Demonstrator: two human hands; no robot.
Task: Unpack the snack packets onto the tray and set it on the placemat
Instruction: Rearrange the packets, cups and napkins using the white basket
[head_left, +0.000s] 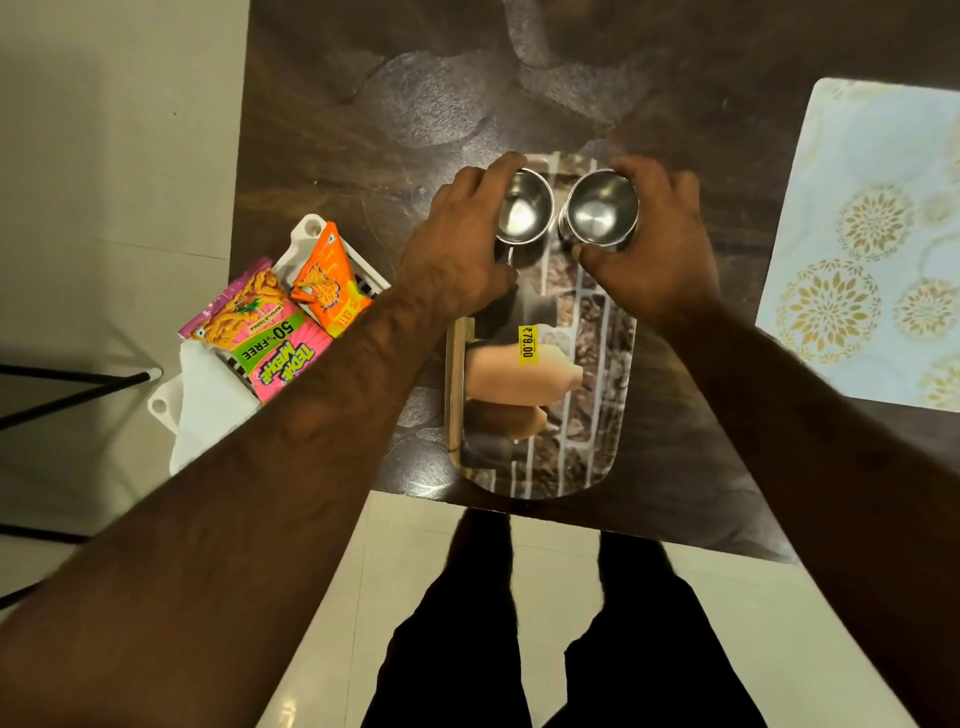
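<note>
A long printed tray (587, 405) with a yellow price sticker lies on the dark table, its near end at the table's front edge. Two steel cups stand at the tray's far end. My left hand (462, 244) grips the left steel cup (522, 210). My right hand (654, 254) grips the right steel cup (600, 210). A pink snack packet (265, 332) and an orange snack packet (332, 280) lie in a white basket (311, 228) at the table's left edge. The pale blue floral placemat (867, 249) lies at the right of the table.
The dark table (415, 104) ends just below the tray. A white cloth or paper (208, 410) sits at the basket's near end. Pale floor tiles lie left and below. Black metal bars (72, 384) cross at far left. My dark-trousered legs stand below the table.
</note>
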